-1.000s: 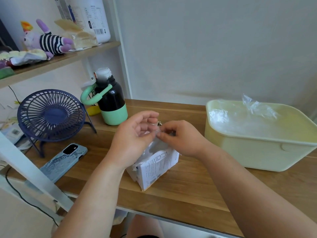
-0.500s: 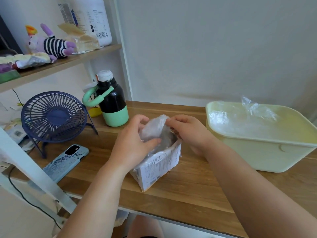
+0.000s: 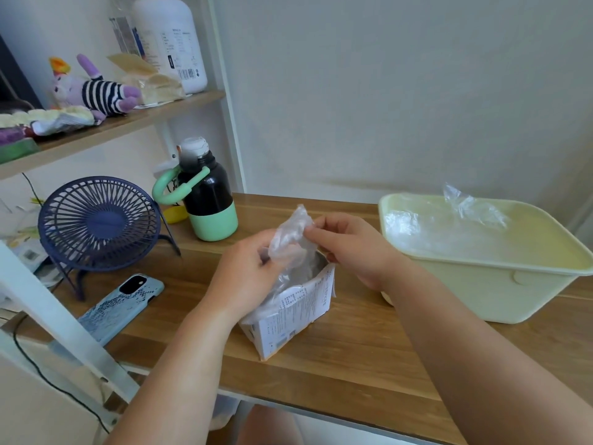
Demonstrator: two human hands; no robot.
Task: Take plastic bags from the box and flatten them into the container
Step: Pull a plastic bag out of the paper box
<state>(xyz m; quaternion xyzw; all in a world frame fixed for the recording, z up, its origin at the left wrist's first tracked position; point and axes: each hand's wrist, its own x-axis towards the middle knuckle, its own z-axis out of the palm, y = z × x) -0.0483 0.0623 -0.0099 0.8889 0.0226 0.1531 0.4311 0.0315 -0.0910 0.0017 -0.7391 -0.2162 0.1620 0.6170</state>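
Crumpled clear plastic bag (image 3: 290, 234) half out of small white printed cardboard box (image 3: 293, 319) on worktop (image 3: 353, 364) | left hand (image 3: 247, 277) pinches its middle, right hand (image 3: 353, 252) its top | looks featherlight, limp, slippery; best held at edges | pale-yellow plastic container (image 3: 481, 284) stands near, right.

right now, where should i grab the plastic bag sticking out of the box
Pinch the bunched top of the plastic bag, coming from above: it stands upright clear of the box, while its lower part sits tucked inside. The left hand and right hand pinch that part.
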